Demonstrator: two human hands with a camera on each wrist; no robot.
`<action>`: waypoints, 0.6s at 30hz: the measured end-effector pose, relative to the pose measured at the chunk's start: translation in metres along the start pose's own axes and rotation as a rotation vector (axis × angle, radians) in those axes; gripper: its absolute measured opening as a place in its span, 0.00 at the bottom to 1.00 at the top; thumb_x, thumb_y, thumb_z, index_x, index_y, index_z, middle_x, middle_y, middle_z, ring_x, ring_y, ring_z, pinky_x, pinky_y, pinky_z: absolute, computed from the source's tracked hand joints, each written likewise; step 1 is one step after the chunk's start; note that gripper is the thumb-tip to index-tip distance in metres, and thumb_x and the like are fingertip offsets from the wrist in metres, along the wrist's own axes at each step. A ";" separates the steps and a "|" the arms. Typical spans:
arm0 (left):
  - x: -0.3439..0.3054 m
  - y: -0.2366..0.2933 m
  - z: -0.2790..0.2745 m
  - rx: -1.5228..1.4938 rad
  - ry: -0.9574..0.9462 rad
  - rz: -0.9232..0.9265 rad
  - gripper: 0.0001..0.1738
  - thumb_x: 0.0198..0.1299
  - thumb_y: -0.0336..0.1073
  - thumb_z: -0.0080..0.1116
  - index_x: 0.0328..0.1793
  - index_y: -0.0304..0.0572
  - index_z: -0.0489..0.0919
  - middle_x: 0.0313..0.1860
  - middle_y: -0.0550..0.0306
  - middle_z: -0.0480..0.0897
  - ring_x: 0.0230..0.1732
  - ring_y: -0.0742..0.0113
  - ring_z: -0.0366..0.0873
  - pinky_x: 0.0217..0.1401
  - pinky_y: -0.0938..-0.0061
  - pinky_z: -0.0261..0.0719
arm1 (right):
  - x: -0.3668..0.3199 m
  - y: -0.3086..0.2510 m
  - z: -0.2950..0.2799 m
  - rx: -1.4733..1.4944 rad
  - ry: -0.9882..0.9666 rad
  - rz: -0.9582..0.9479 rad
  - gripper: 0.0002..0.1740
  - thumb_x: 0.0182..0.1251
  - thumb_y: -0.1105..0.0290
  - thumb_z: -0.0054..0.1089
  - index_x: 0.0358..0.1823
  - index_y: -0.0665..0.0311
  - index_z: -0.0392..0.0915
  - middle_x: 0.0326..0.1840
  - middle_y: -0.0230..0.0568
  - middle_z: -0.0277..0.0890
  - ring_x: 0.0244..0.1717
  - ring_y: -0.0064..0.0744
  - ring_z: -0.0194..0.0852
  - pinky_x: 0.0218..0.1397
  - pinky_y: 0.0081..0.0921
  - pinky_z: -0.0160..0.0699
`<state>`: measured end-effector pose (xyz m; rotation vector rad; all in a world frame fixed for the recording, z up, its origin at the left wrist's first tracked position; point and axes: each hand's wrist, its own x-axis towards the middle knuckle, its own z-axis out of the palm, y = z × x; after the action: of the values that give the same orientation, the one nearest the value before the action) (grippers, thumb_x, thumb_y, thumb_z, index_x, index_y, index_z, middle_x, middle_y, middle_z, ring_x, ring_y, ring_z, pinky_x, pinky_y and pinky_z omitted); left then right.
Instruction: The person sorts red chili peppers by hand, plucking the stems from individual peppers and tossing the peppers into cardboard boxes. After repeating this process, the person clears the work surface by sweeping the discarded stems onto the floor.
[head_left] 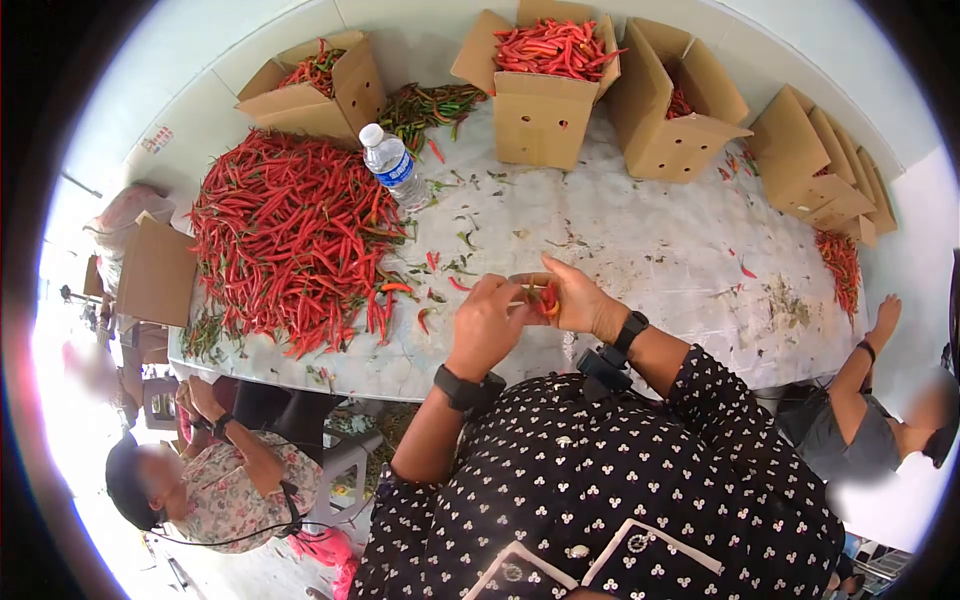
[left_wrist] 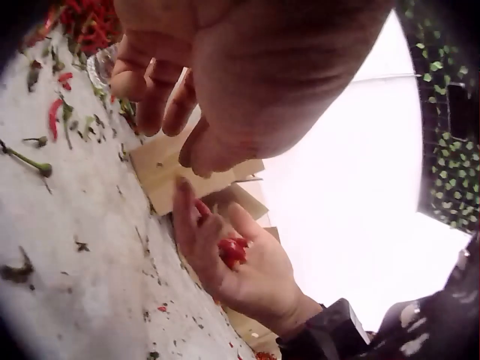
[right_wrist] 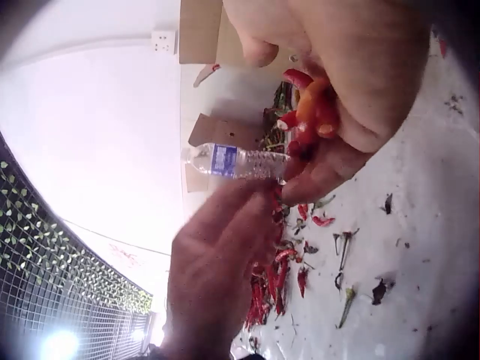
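Several trimmed red and orange chili peppers [right_wrist: 311, 112] lie in the curled fingers of my right hand [head_left: 582, 300], their pale cut ends showing. My left hand [head_left: 486, 325] is just beside it, its fingertips close to the right hand's fingers. In the left wrist view, the left hand [left_wrist: 247, 82] has loosely bent fingers and no visible thing between them; it is blurred in the right wrist view. A large heap of red chilies [head_left: 295, 230] covers the table's left part, left of both hands.
A water bottle [head_left: 392, 165] stands beside the heap. Cardboard boxes [head_left: 540, 120] with chilies line the back of the table [head_left: 640, 235]. Stems and scraps litter its top. One person [head_left: 240, 470] sits at the left; another person's arm [head_left: 860, 370] is at the right.
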<state>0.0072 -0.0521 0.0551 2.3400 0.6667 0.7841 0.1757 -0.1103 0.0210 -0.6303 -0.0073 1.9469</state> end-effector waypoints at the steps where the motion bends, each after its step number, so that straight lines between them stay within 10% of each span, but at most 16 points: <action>1: -0.002 0.001 0.005 0.003 -0.014 -0.047 0.12 0.44 0.30 0.59 0.39 0.40 0.79 0.36 0.51 0.76 0.35 0.54 0.76 0.36 0.67 0.75 | -0.002 0.004 -0.001 -0.051 0.026 0.013 0.33 0.67 0.43 0.34 0.52 0.68 0.70 0.45 0.45 0.75 0.44 0.37 0.75 0.53 0.41 0.73; 12: 0.004 -0.012 0.012 0.004 -0.048 -0.119 0.11 0.45 0.29 0.56 0.38 0.37 0.77 0.29 0.50 0.76 0.28 0.57 0.77 0.30 0.68 0.74 | 0.014 0.005 -0.006 -0.080 0.025 0.070 0.29 0.68 0.47 0.38 0.47 0.66 0.73 0.41 0.41 0.77 0.40 0.36 0.77 0.47 0.37 0.77; 18: 0.013 -0.036 0.009 -0.501 0.013 -0.488 0.06 0.51 0.29 0.56 0.34 0.34 0.74 0.26 0.53 0.79 0.23 0.71 0.76 0.27 0.75 0.74 | 0.017 -0.005 -0.010 -0.186 0.201 0.027 0.22 0.67 0.53 0.45 0.48 0.64 0.73 0.40 0.41 0.77 0.39 0.34 0.77 0.43 0.31 0.77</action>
<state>0.0123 -0.0218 0.0307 1.6320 0.8834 0.6473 0.1786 -0.0964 0.0063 -0.9517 -0.0554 1.9146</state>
